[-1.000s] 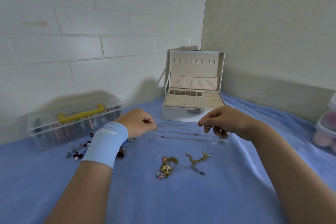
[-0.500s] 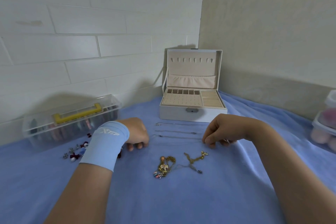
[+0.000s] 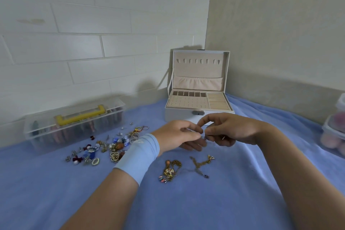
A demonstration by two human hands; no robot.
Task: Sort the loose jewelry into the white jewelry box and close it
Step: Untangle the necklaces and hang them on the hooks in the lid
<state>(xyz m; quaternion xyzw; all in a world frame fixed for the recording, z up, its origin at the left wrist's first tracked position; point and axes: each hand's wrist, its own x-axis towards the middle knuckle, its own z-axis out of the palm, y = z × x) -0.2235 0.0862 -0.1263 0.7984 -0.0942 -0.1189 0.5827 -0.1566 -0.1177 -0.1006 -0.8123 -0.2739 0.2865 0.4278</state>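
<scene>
**Both hands pinching a tiny silvery piece in front of the open box**

The fingertips of the left hand and the curled fingers of the right hand are meeting just above the cloth. Together they are pinching a small silvery piece. It is too small and too covered by the fingers to tell whether it is a chain, a clasp or a ring. The left fingers are lying pressed together and reaching rightward. The right index is arching over the thumb, and the lower right fingers are tucking under the palm, out of sight.

Both forearms are coming in from the bottom edge, which is cutting them off, and are angling toward each other. A light-blue wristband is wrapping the left wrist and hiding part of the loose jewelry pile lying to the left of it.

A tangle of gold necklaces is lying on the blue cloth just nearer than the hands. The white jewelry box is standing just beyond them with its lid upright, and the right hand is covering part of its front wall. A clear plastic case with a yellow handle is sitting against the brick wall at left, looking blurred. Lidded containers are being cut off by the right edge.
</scene>
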